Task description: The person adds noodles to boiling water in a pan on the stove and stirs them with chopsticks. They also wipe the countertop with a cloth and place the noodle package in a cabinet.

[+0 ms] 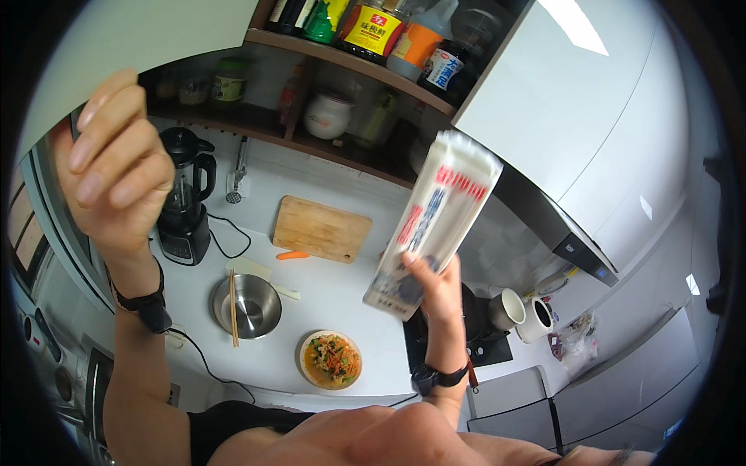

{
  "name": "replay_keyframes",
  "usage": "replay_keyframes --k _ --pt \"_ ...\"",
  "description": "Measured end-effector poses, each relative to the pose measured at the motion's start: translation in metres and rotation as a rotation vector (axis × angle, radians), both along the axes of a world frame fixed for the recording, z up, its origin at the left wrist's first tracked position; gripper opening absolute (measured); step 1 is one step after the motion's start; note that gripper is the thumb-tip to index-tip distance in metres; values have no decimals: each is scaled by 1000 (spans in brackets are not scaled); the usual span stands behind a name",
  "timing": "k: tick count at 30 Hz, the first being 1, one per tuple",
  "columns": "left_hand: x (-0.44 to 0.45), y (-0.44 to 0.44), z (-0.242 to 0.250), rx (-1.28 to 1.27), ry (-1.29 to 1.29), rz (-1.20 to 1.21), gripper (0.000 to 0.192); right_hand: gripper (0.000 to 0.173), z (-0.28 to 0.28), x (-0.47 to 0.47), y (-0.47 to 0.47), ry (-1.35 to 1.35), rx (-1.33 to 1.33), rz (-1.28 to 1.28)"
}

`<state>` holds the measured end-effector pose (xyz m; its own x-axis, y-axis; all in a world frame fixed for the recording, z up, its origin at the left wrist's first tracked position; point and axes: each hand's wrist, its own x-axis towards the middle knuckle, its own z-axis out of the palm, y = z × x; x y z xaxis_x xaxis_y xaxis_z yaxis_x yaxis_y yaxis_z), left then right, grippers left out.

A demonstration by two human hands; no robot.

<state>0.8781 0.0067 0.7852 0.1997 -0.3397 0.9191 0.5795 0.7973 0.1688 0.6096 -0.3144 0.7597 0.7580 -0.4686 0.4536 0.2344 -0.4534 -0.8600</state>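
My left hand [119,160] is raised at the upper left, with its fingers curled at the lower edge of a pale cabinet door [134,35]. A long packet of what look like dried noodles [434,221] is tilted in my right hand [440,285], thumb across its front. The packet is clear and white, bears red and blue writing and is slightly blurred. It is held up in front of the open shelves [349,55] and above the counter. Below on the white counter [326,303] are a steel bowl [253,311] with chopsticks [233,309] across it and a plate of shredded vegetables [332,358].
A black blender [183,198] stands at the left. Behind the bowl are a wooden cutting board [320,228] and a carrot piece [292,255]. Sauce bottles [373,29] and a white jar [328,115] fill the shelves. A range hood [559,227] juts out above the stove [495,349].
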Motion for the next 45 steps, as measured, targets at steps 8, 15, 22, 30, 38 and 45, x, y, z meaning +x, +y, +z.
replay_keyframes --k 8,15,22,30,38,45 --pt "33 -11 13 -22 5 -89 29 49 215 137 -6 46 -654 -219" --pt "39 -3 9 52 3 -124 32 57 277 275 -7 289 -1415 -634" --pt "49 0 7 63 -34 -192 39 45 242 299 -7 446 -1666 -558" --pt "63 -5 7 14 -236 -212 41 64 244 314 -25 581 -1561 -228" --pt "63 -6 7 12 -206 -189 39 69 240 298 -47 477 -1360 32" --pt "48 -3 8 47 -44 -182 36 63 230 312 -53 387 -1556 -160"
